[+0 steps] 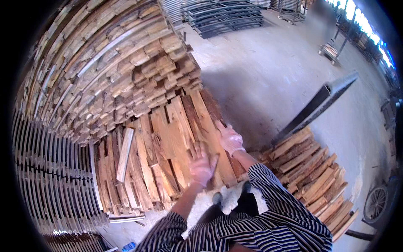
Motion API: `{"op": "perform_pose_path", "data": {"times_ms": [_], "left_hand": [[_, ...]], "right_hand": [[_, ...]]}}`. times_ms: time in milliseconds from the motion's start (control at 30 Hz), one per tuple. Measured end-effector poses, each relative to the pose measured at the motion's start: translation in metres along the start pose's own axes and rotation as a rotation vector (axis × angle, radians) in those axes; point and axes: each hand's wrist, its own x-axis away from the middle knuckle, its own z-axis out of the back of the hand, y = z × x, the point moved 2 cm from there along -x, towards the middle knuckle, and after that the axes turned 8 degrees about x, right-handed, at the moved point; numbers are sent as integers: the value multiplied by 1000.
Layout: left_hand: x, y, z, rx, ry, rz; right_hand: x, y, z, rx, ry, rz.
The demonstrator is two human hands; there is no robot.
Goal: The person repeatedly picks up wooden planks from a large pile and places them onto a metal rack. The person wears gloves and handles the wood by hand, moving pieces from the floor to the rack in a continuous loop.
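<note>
Lengthwise, boards (211, 130) point forward, slightly left | left fingers (198, 151) wide | right fingers (221, 127) cannot tell

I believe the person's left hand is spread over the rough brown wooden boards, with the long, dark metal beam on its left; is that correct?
Only the side is wrong: the head view shows the long, dark metal beam on the right of the left hand, which is spread over the rough brown wooden boards.
</note>
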Motion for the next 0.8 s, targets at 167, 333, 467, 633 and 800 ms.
{"op": "perform_pose_path", "data": {"times_ms": [167,333,467,633,800], "left_hand": [[10,-1,-1,6,-46,114],[-3,0,3,94,-40,137],[-3,-1,2,50,-55,136],[-3,0,2,44,-65,145],[-4,7,-12,15,-102,140]], "right_hand": [[-28,11,-21,-84,-105,72],[-64,26,-38,-410,-24,-9],[-52,52,-8,-613,193,22],[-52,56,19,-562,117,-8],[-77,23,-29,-345,-123,5]]}}
